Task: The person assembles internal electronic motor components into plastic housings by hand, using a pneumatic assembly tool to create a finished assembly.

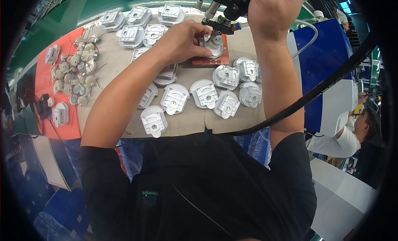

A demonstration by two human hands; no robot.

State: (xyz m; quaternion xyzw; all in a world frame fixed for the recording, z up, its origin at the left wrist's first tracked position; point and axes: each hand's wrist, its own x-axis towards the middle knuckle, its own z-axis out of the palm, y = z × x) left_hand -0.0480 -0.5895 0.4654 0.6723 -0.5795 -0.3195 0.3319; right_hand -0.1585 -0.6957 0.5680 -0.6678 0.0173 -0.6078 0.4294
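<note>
My left hand pinches the rim of a white plastic housing, thumb and fingers bent around its side. The housing sits in a red fixture block. Directly above it, the metal tip of a black mounted tool, which looks like a power screwdriver, comes down onto or very near a small round part in the housing. Beside the tool's black body, my right hand is raised at the top edge; its fingers are out of view, so its hold cannot be made out.
Several white housings lie around the fixture on a tan work mat. At left, a pile of small cream motors with wires rests partly on an orange sheet. A black wrapped cable crosses at right. Another person sits far right.
</note>
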